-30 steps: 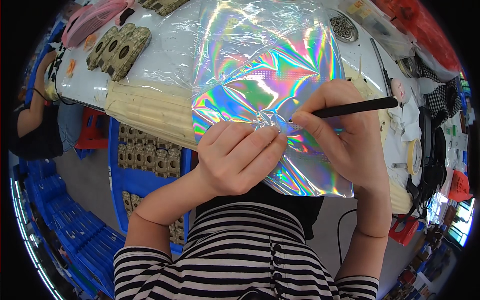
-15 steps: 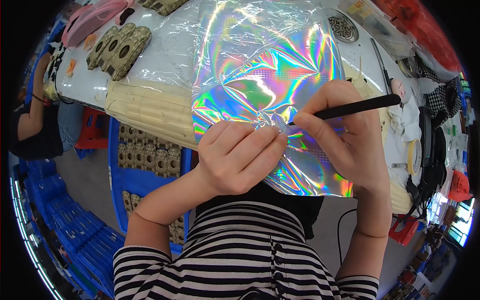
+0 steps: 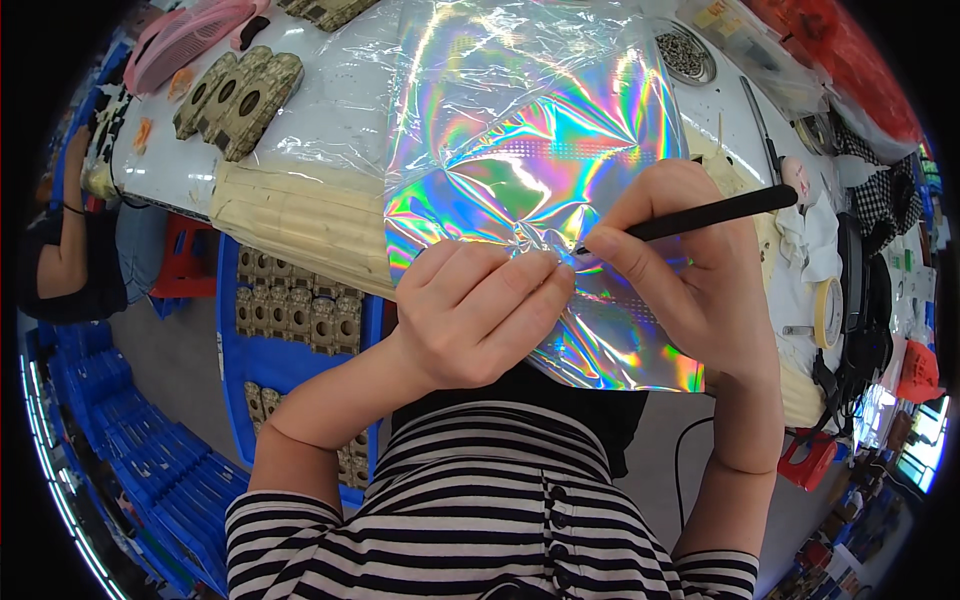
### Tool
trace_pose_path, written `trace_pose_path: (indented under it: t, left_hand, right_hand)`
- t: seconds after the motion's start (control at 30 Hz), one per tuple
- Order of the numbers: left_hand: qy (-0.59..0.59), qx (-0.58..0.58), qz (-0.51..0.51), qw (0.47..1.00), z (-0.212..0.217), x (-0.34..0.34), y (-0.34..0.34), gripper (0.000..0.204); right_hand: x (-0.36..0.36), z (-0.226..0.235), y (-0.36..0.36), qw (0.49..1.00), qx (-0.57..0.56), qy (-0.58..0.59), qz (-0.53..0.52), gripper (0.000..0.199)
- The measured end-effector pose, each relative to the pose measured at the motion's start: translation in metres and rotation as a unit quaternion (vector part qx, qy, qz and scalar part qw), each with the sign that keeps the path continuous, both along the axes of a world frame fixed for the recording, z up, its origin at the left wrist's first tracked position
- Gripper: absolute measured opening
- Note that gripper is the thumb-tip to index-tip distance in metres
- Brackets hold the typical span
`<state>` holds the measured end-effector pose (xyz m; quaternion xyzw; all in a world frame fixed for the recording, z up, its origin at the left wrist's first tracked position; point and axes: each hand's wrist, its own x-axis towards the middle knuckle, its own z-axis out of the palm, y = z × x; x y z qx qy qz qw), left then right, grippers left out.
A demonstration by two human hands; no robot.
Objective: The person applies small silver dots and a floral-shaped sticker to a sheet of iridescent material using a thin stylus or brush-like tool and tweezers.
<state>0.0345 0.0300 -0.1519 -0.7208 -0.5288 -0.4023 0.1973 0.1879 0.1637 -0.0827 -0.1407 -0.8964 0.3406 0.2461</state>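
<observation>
A shiny rainbow holographic sheet [image 3: 520, 110] lies over the table in front of me and hangs past its near edge. My left hand [image 3: 480, 310] is closed, pinching a gathered, creased bit of this sheet between thumb and fingers. My right hand [image 3: 690, 270] grips slim black tweezers [image 3: 715, 213]. Their narrow tip points left and meets the sheet just beside my left fingertips. Whatever else may lie between the left fingers is hidden.
Camouflage-patterned parts [image 3: 240, 95] lie on the table to the left, near a pink fan [image 3: 185, 45]. A metal dish of small pieces [image 3: 685, 52] stands at the back right. Tape roll [image 3: 828, 312] lies right. A blue tray [image 3: 290, 370] sits below left. Another person [image 3: 75, 230] sits far left.
The tweezers tilt very slightly, and their tip shifts a little by my left fingertips. Both hands stay almost in place. The other person's arm at far left has moved a little.
</observation>
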Motion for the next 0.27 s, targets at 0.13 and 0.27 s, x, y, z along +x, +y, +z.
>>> trace_pose_path:
  t: [0.13, 0.27]
  left_hand:
    - [0.002, 0.005, 0.005, 1.0, -0.0013, -0.0002, -0.0003, 0.023]
    - [0.001, -0.003, -0.001, 1.0, 0.0009, -0.0007, -0.0006, 0.024]
  right_hand:
    - [-0.0007, 0.0058, -0.0007, 0.999, -0.035, 0.0, -0.003, 0.012]
    - [-0.0007, 0.004, 0.0005, 1.0, -0.022, -0.007, -0.003, 0.012]
